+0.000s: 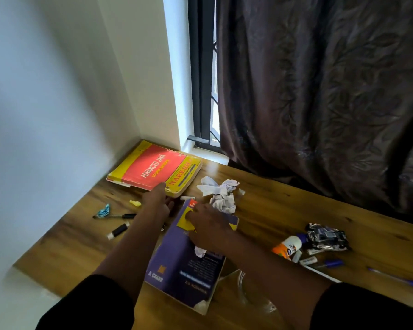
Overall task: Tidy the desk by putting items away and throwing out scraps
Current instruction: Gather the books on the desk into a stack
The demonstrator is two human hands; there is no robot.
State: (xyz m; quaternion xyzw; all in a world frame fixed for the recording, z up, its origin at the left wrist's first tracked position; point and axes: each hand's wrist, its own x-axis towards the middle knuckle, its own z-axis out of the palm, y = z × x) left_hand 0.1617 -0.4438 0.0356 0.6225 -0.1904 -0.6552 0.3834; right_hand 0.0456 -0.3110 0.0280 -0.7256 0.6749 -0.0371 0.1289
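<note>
A purple book (177, 265) lies in the middle of the wooden desk (272, 210). My right hand (209, 226) rests palm down on its upper part, fingers curled over the yellow patch on the cover. A small white paper scrap (200, 251) shows under the heel of that hand. My left hand (156, 202) is stretched out left of the purple book, its fingertip touching the near edge of a red and yellow book (153, 166) in the far corner. Crumpled white paper (221, 194) sits just beyond the purple book.
At the left lie a yellow scrap (135, 203), a blue scrap (104, 210), a pen (115, 216) and a black marker (118, 231). A glue bottle (287, 246), a foil wrapper (327, 236) and blue pens (329, 263) lie at the right. A clear glass dish (253, 296) stands near the front. A dark curtain (320, 91) hangs behind.
</note>
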